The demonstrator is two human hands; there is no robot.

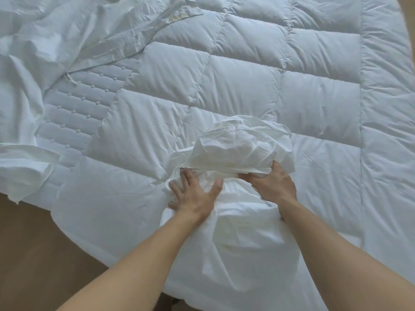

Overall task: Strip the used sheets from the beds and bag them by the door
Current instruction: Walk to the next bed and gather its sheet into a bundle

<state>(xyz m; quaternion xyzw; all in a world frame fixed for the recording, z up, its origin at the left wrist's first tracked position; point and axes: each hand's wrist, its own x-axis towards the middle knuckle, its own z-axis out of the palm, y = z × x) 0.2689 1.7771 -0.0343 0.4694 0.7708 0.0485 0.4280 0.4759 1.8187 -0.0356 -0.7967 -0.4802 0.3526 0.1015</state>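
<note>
A bunched white pillowcase [242,151] sits at the near edge of the bed, gathered at the far end of a plump pillow [238,248] that points toward me. My left hand [195,196] lies flat on the pillow, fingers [187,178] spread and straight, pressing down and gripping nothing. My right hand [274,187] grips the rim of the pillowcase, its fingertips tucked out of sight under the cloth.

Under the pillow a quilted duvet [247,81] covers most of the bed. To the far left lies a crumpled sheet [45,30], with a strip of stitched mattress pad [78,104] bare beside it. Brown floor [33,243] shows near left.

The risk I judge: with only one hand gripping, the case may snag and drag the pillow, or the duvet, off the near edge.
</note>
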